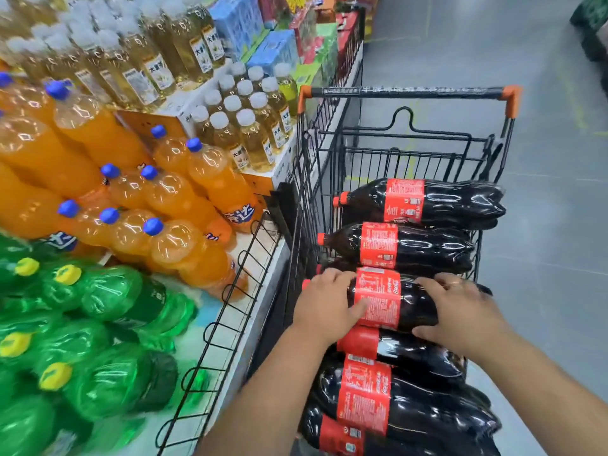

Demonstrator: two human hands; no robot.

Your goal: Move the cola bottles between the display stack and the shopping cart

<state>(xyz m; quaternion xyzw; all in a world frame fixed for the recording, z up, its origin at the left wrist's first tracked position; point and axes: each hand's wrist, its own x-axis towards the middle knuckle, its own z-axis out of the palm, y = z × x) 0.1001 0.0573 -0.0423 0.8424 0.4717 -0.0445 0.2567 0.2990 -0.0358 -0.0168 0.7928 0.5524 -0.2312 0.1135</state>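
Cola bottles (424,248) are lying crosswise in the cart (404,92), caps pointing toward the shelf (230,340). Both hands are gripping the middle bottle (418,307). The left hand (324,304) is curling its fingers over the shoulder, thumb lying on the red label. The right hand (460,311) is wrapping the base end, thumb on the near side. This two-ended grip is probably keeping the heavy load level. Other bottles are lying just beyond the fingertips and beneath the wrists. Lifting out or setting down: cannot tell.
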